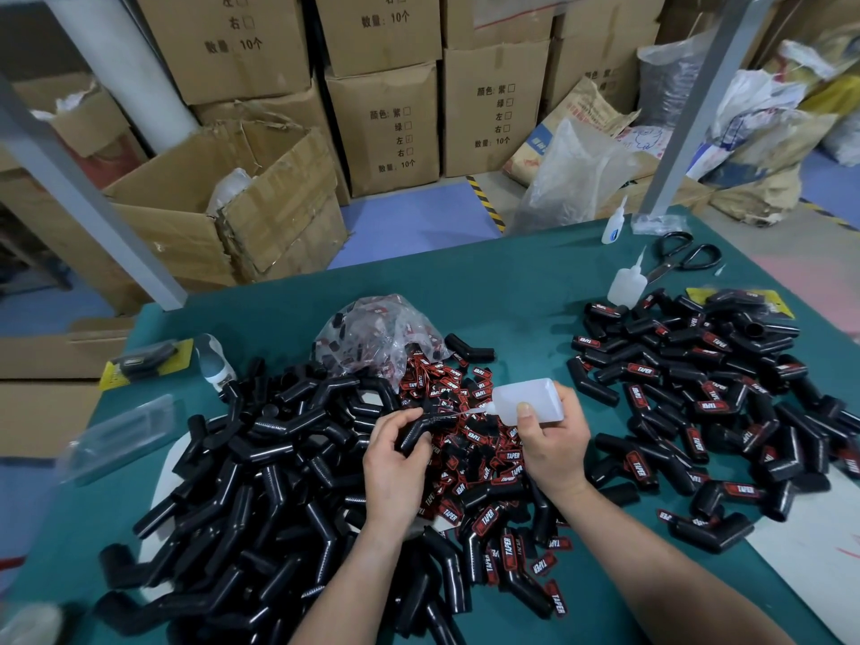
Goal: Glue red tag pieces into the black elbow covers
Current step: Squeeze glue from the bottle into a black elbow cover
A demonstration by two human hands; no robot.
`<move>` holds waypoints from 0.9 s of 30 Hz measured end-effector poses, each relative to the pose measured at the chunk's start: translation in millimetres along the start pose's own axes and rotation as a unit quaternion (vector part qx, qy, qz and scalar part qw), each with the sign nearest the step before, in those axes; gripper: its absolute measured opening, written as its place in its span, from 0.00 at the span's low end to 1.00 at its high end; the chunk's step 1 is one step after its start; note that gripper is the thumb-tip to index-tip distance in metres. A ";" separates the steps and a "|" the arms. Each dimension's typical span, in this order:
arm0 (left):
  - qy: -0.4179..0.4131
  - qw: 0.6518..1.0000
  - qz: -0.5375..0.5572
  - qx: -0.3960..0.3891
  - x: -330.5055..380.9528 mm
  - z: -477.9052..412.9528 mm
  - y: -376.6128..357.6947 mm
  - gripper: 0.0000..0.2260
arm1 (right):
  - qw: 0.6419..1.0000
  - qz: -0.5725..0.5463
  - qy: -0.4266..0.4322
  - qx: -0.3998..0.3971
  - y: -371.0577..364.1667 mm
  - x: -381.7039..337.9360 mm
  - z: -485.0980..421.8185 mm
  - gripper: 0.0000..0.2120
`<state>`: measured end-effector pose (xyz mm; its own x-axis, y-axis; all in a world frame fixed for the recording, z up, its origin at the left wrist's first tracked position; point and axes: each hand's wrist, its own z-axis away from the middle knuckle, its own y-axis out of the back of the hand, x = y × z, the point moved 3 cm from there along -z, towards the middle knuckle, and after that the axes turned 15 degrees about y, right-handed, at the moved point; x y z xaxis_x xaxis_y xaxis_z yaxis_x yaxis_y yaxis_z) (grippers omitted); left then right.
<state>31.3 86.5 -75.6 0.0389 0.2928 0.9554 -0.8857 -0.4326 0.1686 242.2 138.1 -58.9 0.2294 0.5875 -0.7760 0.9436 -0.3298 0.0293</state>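
Nozzle (473, 411) of glue bottle (530, 398) near elbow cover (412, 435), half hidden by left hand (395, 463).

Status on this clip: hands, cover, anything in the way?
Left hand holds one black elbow cover. Right hand grips glue bottle, nozzle tip at the cover. Red tag pile beneath; nothing blocking.

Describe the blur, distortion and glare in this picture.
Head view: wide-angle distortion leans the grey frame post outward; the clear plastic case at the left edge is smeared; the glue bottle in the right hand is crisp; soft glare sits on the plastic bag.
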 end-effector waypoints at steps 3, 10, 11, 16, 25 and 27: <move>-0.007 1.000 -0.005 0.002 1.0 0.2 -0.4 0.17 | 1.000 -0.005 0.001 -0.007 -1.4 -1.2 1.0 0.13; 0.008 1.000 0.008 0.004 -0.3 -0.1 0.8 0.15 | 0.998 -0.033 -0.036 0.026 2.3 -1.6 -6.0 0.09; 0.009 1.000 0.011 0.006 0.1 0.3 1.1 0.15 | 0.997 -0.042 -0.047 0.032 3.0 -1.6 -9.2 0.09; 0.033 0.999 0.032 0.010 1.9 1.1 2.9 0.13 | 0.985 -0.083 -0.150 -0.025 0.1 10.7 -25.9 0.11; 0.043 0.998 0.045 0.012 3.2 3.2 3.2 0.14 | 0.966 0.109 -0.127 -0.199 4.4 28.8 -34.6 0.15; 0.049 0.997 0.052 0.010 2.8 3.9 3.2 0.14 | 0.962 0.134 -0.123 -0.205 5.0 31.1 -34.5 0.12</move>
<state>30.4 82.6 -71.4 -0.0987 0.3263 0.9401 -0.8731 -0.4816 0.0755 262.3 180.2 -61.2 0.4625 0.3129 -0.8296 0.8843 -0.0960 0.4568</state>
